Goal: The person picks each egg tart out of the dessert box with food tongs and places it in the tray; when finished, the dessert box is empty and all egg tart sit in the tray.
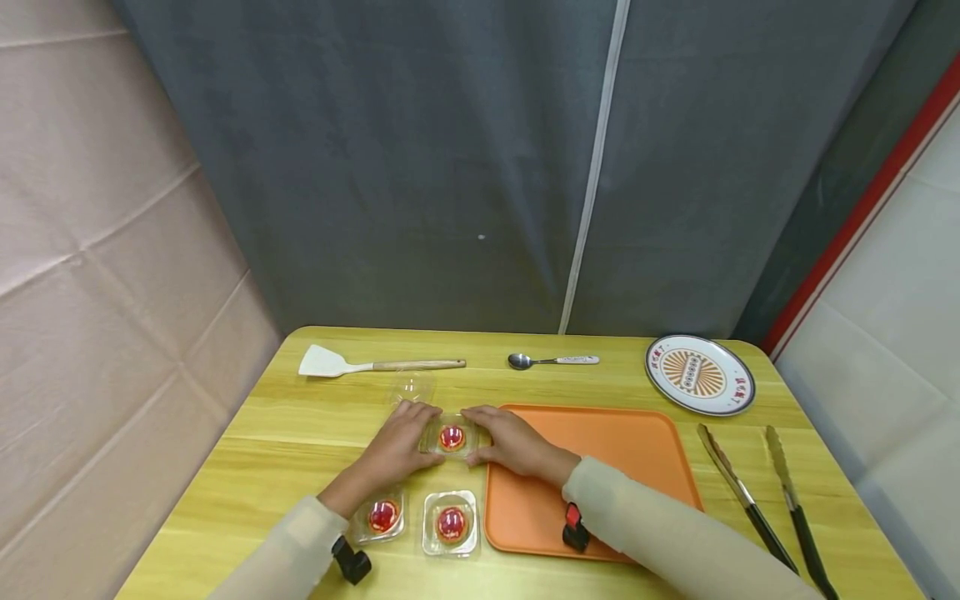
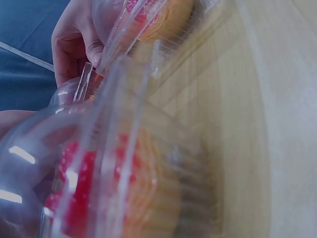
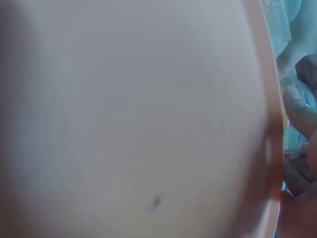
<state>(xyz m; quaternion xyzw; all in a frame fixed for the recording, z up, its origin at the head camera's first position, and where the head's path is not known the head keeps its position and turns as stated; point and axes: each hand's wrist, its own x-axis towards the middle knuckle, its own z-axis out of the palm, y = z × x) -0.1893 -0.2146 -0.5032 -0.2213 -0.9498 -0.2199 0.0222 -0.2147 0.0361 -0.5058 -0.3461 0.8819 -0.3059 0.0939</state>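
Observation:
Both hands hold a clear plastic pastry box point(image 1: 452, 419) from its two sides, with a red-topped tart point(image 1: 452, 438) inside. My left hand point(image 1: 396, 446) grips the left side between thumb and fingers; my right hand point(image 1: 517, 443) grips the right side, over the orange tray's left edge. Nearer to me stand two similar clear boxes with red-topped tarts, a left box point(image 1: 401, 510) beside my left wrist and a middle box point(image 1: 451, 550). In the left wrist view a boxed tart point(image 2: 148, 183) looms close and blurred. Fingers point(image 3: 299, 111) on clear plastic show at the right wrist view's edge.
An orange tray point(image 1: 600, 442) lies under the right forearm. Beyond the left hand sits a clear plastic piece point(image 1: 412, 385). Along the back are a white spatula point(image 1: 324, 362), a spoon point(image 1: 519, 361) and a patterned plate point(image 1: 697, 375); tongs point(image 1: 783, 475) lie far right.

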